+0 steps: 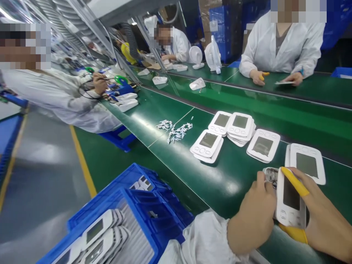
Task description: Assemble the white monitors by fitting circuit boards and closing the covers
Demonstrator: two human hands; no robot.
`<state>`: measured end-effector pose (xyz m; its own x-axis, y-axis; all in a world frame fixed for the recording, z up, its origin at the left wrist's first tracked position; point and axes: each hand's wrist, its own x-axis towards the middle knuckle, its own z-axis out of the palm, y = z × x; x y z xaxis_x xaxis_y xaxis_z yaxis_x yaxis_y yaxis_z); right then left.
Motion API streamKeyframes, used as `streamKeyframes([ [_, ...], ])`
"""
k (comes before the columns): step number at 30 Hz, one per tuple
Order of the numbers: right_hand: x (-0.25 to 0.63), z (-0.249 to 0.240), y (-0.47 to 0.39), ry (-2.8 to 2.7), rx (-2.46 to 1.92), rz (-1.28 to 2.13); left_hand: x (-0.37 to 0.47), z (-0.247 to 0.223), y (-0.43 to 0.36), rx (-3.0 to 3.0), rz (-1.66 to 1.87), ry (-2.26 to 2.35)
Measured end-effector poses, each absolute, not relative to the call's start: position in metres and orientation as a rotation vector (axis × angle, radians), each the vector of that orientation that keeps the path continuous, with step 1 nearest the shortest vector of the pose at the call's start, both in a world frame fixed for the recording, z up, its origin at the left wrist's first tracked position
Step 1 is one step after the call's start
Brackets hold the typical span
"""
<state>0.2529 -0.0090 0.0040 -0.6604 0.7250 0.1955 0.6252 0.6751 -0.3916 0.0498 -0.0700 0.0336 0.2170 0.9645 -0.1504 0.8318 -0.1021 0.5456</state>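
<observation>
**Desk:** Where is the white unit in this one?

**Photographer:** Lower right of the frame, above the green surface [228, 183]. The white unit [279, 200], its dark screen [291, 196] turned up, sits in the worker's right hand [320, 211], which is clamped on it along the right side. Yellow finger covers [295, 181] show above and below.

**Desk:** And the other hand?

**Photographer:** The left hand [254, 216], emerging from a white sleeve [205, 234], is at the unit's left edge, its fingers bent and drawn together. Whether they grip the unit, I cannot tell. Exposed inner parts [271, 176] show just beside its fingertips.

**Desk:** What else lies close by?

**Photographer:** White panels with grey screens [263, 145], several stacked, across the right of the frame; one pair lies just beyond the right hand. Small pale pieces [178, 132] lie in a loose heap near the centre. Lower left, a blue crate [140, 209] contains more white panels [100, 238].

**Desk:** Others in view?

**Photographer:** A person in white [283, 47], upper right, holds a flat piece [284, 83]. Two white fans [213, 57] stand at upper centre. Another person [55, 95] works at upper left.
</observation>
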Motion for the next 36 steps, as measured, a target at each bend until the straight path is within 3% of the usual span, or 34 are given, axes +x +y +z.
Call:
streamKeyframes([
  [7, 0.238, 0.034, -0.013, -2.559, -1.043, 0.549, 0.032, 0.003, -0.069, 1.913, 1.019, 1.46],
  [12, 0.234, 0.039, -0.015, -2.532, -1.074, 0.594, 0.035, -0.009, -0.065, 1.787, 1.249, 1.333],
  [23, 0.233, 0.048, -0.011, -2.499, -1.186, 0.601, 0.03, -0.011, -0.058, 1.344, 1.318, 1.069],
  [36, 0.229, 0.043, -0.007, -2.52, -1.17, 0.584, 0.031, -0.017, -0.059, 1.431, 1.366, 1.031],
])
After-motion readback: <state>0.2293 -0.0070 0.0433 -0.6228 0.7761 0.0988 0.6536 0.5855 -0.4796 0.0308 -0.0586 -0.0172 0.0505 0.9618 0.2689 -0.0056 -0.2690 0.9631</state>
